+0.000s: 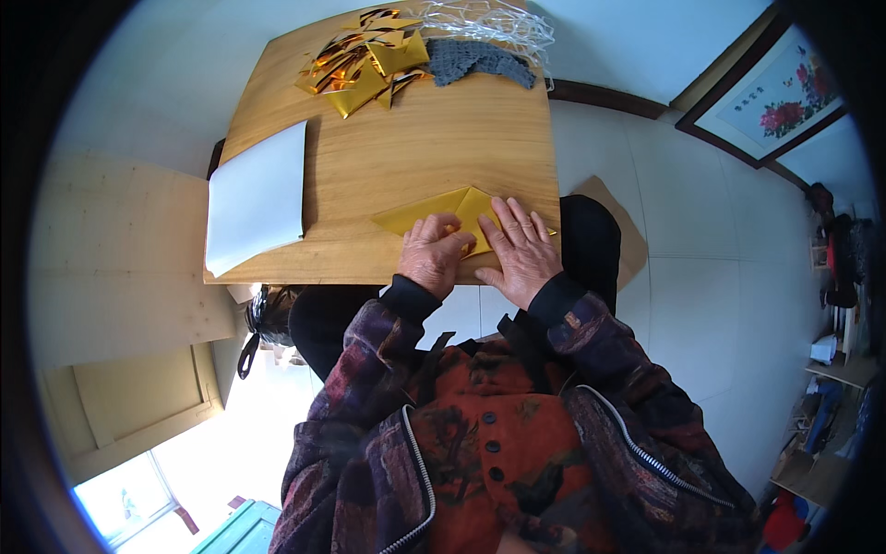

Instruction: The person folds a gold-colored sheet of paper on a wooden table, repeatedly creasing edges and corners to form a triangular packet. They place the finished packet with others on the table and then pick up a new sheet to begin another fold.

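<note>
A sheet of gold foil paper, folded to long points at the sides, lies near the table's front edge. My left hand rests on its near left part, fingers curled and thumb and forefinger drawn together at the paper's near edge. With fingers stretched out and slightly spread, my right hand lies flat on the right part of the same paper, covering much of it. The near middle of the paper is partly hidden by both hands.
A pile of folded gold foil pieces lies at the table's far side, beside a dark grey cloth and a tangle of clear plastic strips. A white stack of sheets sits at the left. The wooden table ends just before my lap.
</note>
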Available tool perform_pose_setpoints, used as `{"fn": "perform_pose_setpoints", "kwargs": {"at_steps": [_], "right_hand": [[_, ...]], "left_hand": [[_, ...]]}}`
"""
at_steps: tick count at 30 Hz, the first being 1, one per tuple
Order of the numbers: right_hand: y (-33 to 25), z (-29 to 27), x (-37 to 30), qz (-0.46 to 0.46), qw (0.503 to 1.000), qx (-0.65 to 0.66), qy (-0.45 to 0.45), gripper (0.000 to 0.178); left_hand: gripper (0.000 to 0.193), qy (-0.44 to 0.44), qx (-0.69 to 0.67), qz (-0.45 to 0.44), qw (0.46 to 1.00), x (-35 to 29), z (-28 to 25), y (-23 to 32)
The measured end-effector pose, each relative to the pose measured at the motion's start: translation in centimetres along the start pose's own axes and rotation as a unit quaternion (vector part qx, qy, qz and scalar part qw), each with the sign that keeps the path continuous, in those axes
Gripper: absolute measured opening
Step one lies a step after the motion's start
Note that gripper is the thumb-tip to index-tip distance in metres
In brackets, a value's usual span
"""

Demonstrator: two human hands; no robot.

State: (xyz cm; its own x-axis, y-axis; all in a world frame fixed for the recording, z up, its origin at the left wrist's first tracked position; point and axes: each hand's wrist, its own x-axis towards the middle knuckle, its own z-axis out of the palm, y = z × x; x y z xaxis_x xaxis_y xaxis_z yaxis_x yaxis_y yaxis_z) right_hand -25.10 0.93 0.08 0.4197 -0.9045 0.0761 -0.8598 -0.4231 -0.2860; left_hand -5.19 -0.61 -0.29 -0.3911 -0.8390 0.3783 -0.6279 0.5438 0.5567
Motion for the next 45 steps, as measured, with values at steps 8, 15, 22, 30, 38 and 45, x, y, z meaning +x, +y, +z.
{"fn": "perform_pose_setpoints", "kwargs": {"at_steps": [8, 15, 22, 30, 38, 45], "right_hand": [[0.0, 0.8, 0.2, 0.021, 0.999, 0.007, 0.040, 0.069], [-1.3, 1.6, 0.9, 0.102, 0.992, 0.014, 0.073, 0.063], [-0.3, 0.6, 0.7, 0.142, 0.989, 0.016, 0.045, 0.064], [3.5, -1.2, -1.2, 0.194, 0.980, 0.019, 0.051, 0.057], [4.0, -0.8, -1.4, 0.156, 0.980, 0.054, 0.113, 0.055], [4.4, -0.7, -0.8, 0.152, 0.973, 0.096, 0.147, 0.057]], "left_hand": [[0.052, -0.162, 0.092, 0.139, 0.973, -1.7, -1.7, -1.4], [0.071, -0.233, 0.089, 0.129, 0.960, -1.6, -2.4, -1.4], [0.064, -0.220, 0.115, 0.137, 0.959, -2.0, -1.4, -2.4], [0.063, -0.195, 0.106, 0.146, 0.964, -2.5, -0.9, -2.9], [0.063, -0.204, 0.083, 0.140, 0.965, -2.3, -1.1, -2.7], [0.064, -0.205, 0.093, 0.141, 0.964, -2.3, -0.9, -2.7]]}}
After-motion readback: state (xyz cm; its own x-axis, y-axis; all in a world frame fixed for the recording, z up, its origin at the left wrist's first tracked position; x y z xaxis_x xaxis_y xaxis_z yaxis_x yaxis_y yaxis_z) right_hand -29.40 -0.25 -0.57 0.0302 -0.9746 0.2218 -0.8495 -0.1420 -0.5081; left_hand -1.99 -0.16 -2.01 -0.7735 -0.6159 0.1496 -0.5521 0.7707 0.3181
